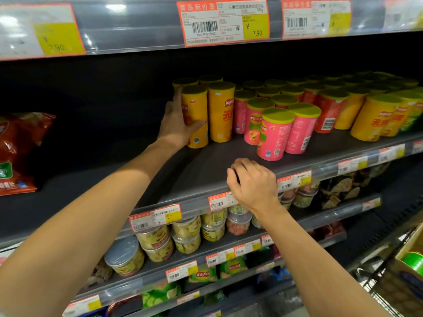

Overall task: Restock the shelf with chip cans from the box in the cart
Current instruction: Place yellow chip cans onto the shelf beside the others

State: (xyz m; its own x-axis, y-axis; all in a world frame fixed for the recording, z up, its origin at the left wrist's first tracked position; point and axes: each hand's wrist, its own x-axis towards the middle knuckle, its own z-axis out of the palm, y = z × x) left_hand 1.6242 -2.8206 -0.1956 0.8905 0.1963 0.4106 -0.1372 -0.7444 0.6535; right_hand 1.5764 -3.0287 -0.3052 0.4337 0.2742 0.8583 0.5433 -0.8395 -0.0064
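Head view: the left hand (177,124) wraps a yellow chip can (195,117) at about 11 o'clock, seating it upright on the shelf (206,165) beside its yellow row. The right hand (253,181), fingers curled and holding nothing, hovers at the shelf lip. Placing looks underway; next, presumably another can from the box (409,255) at 4 o'clock.

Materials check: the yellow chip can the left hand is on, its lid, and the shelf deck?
Yellow cylindrical chip can under the left hand: likely printed card or foil-wrapped tube, soft sheen. Its yellow-green lid: probably matte moulded plastic. Dark grey shelf deck: looks like painted metal, flat and smooth; cannot confirm.
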